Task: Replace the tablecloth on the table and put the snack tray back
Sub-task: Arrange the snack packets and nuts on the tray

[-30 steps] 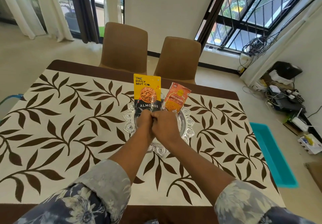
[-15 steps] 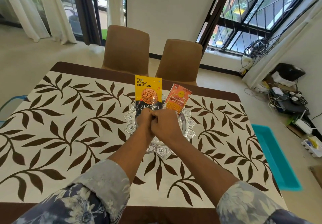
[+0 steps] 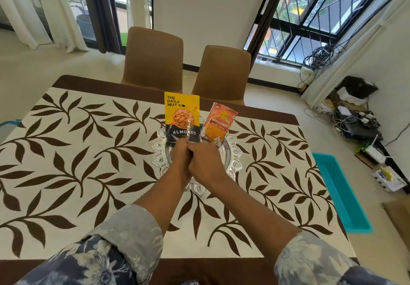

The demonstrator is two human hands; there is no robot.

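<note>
The left hand (image 3: 180, 155) and right hand (image 3: 205, 159) meet knuckle to knuckle above the middle of the table, both with fingers curled in tight. The left hand's thumb and fingers pinch the bottom edge of a yellow-and-black foil almond pouch (image 3: 182, 116), which stands upright from the hands and faces the camera. The right hand presses against the left at the same spot. Its fingers are tucked out of sight, so I cannot tell whether it shares the grip on the pouch or holds something else.

Just beyond the right hand's knuckles an orange plastic snack packet (image 3: 218, 123) leans to the right, its lower end seemingly touching that hand, beside the almond pouch.

Directly beneath both hands lies a round silver tray with an embossed scalloped rim (image 3: 158, 151). Its rim shows to the left and right of the wrists and below them, and the two packs rise from its far half. The tray sits at the centre of a cream tablecloth printed with dark brown leafy branches (image 3: 88, 151), spread flat over the dark brown table (image 3: 99, 83), whose wood shows as a band along the far edge and the near edge.

Grey floral sleeves (image 3: 124, 236) cover both forearms near the near edge. Two brown moulded chairs (image 3: 154, 56) stand at the far edge. A long turquoise plastic bin (image 3: 341, 193) lies on the floor off the right edge.
</note>
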